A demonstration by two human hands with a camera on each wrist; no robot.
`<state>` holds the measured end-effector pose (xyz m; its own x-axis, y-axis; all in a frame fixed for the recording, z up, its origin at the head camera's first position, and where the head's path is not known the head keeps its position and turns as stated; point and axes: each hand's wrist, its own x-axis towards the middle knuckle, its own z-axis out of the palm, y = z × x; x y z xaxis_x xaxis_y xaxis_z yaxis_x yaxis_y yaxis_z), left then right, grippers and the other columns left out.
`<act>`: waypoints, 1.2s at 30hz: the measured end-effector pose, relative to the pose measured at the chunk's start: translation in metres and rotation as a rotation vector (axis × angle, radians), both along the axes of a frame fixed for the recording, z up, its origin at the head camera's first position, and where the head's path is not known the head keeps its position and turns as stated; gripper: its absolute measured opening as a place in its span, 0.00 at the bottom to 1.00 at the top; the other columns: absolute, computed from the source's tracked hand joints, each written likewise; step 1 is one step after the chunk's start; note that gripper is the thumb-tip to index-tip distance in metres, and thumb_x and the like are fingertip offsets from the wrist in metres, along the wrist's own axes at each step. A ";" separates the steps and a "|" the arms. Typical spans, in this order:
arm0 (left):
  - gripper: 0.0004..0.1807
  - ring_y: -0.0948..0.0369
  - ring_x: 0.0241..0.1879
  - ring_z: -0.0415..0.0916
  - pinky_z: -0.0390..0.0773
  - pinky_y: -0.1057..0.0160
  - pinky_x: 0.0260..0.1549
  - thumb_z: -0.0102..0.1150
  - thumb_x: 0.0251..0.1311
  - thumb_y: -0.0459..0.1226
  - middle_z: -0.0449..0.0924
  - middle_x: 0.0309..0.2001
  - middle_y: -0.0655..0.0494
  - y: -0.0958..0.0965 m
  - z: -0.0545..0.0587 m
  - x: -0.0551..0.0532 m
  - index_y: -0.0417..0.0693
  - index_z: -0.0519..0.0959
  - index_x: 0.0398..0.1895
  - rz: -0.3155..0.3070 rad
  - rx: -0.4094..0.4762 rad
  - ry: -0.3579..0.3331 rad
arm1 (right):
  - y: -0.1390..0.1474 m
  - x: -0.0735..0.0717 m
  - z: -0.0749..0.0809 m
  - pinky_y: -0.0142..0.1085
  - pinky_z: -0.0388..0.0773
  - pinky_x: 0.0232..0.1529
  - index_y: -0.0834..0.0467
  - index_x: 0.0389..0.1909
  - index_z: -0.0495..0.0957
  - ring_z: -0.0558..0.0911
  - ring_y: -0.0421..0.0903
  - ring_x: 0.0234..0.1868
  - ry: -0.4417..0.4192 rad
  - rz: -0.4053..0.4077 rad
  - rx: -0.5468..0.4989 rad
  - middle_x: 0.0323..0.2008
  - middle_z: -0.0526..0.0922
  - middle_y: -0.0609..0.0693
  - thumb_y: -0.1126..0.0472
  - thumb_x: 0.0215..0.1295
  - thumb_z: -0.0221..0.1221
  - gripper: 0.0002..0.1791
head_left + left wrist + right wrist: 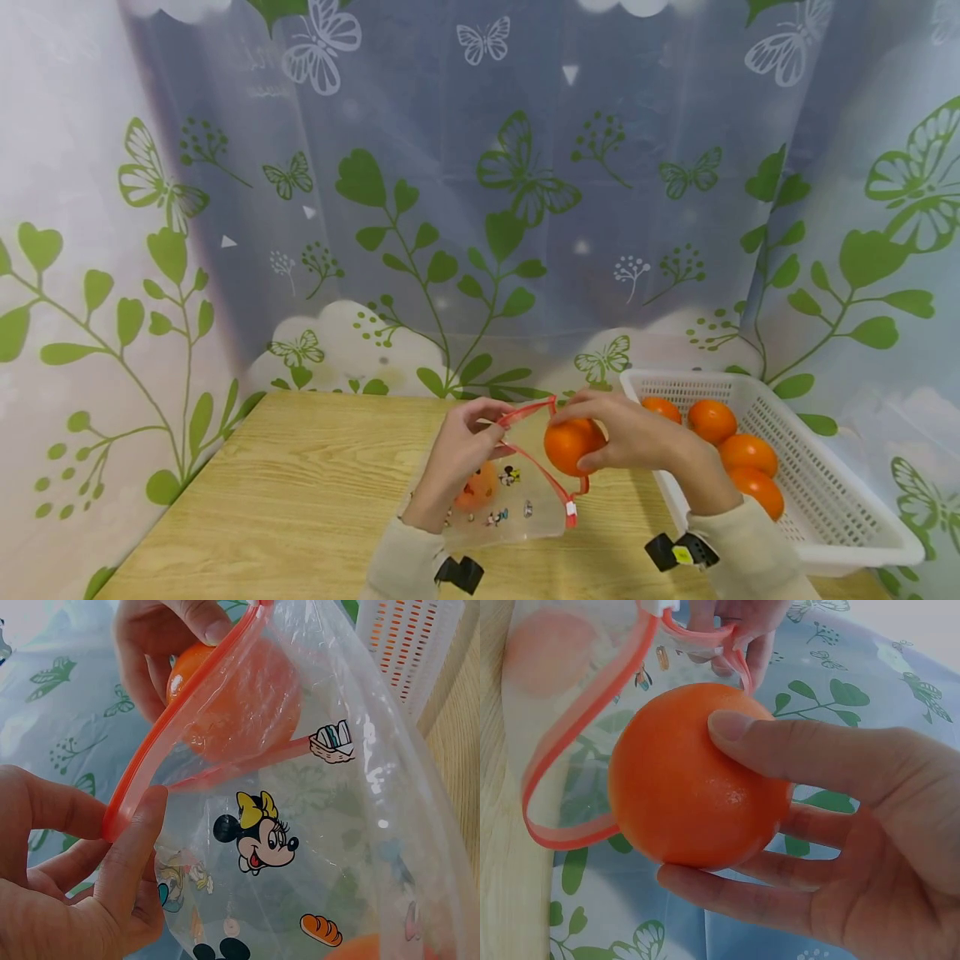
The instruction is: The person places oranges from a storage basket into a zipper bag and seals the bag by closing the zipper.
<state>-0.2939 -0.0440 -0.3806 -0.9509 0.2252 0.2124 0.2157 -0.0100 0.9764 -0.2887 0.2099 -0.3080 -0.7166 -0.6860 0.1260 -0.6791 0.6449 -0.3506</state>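
Observation:
A clear zip bag printed with cartoon figures has a red zip edge, its mouth spread apart. My left hand pinches that edge between thumb and fingers, as the left wrist view also shows. One orange lies inside the bag. With thumb and fingers round it, my right hand holds another orange at the mouth of the bag. A white slider sits at the near end of the zip.
To the right stands a white plastic basket with several oranges along its left side. The wooden table extends to the left. Behind it hangs a cloth patterned with leaves and butterflies.

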 end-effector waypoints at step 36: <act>0.12 0.60 0.39 0.82 0.90 0.56 0.45 0.58 0.73 0.32 0.80 0.47 0.44 0.001 0.003 0.003 0.40 0.83 0.54 0.016 0.003 0.008 | -0.014 -0.004 -0.015 0.64 0.76 0.64 0.52 0.61 0.82 0.76 0.65 0.67 -0.087 -0.006 0.062 0.66 0.80 0.58 0.63 0.57 0.75 0.28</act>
